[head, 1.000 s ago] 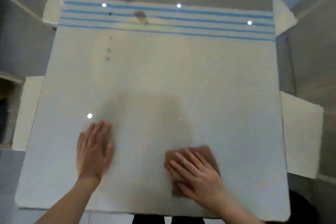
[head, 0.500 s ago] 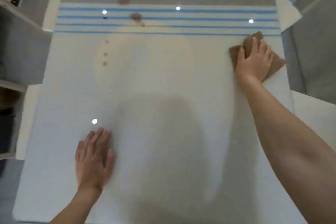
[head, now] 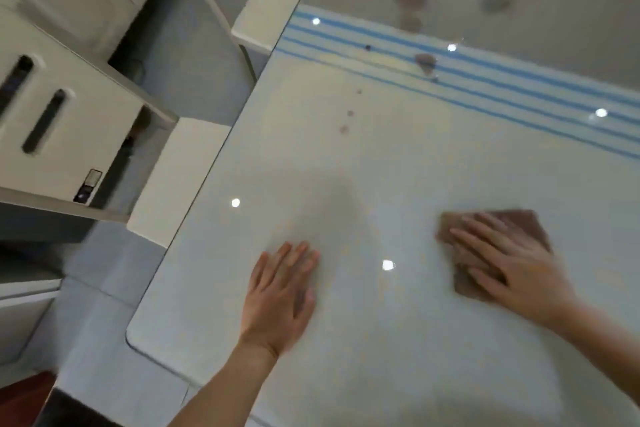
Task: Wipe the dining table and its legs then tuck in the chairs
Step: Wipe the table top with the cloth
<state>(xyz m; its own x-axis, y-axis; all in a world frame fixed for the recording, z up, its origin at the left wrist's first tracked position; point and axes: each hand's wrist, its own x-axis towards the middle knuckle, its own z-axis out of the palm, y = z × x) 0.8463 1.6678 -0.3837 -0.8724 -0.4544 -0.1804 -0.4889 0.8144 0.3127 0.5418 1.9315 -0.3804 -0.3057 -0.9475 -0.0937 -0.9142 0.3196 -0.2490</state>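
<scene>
head view: the step in hand is wiping the top of the table (head: 381,163). the right hand (head: 516,274) lies flat, fingers straight and a little spread, pressing a brown cloth (head: 519,222) onto the glossy white surface at the near right; the picture is blurred there, which suggests a stroke under way. the left hand (head: 280,291) is open too, palm down on the table just left of centre, holding nothing and seemingly bracing. farther out, a row of small brownish spots (head: 347,121) sits on the white part, and a larger blotch (head: 426,62) lies on the blue stripes (head: 519,87), well apart from the cloth. two white chair seats (head: 180,177) show beside the table's left edge, not tucked in.

judging from this, the top is only partly done. the next move calls for pushing the cloth forward and left with steady flat pressure over those spots, then the blotch. legs and chairs come after.
</scene>
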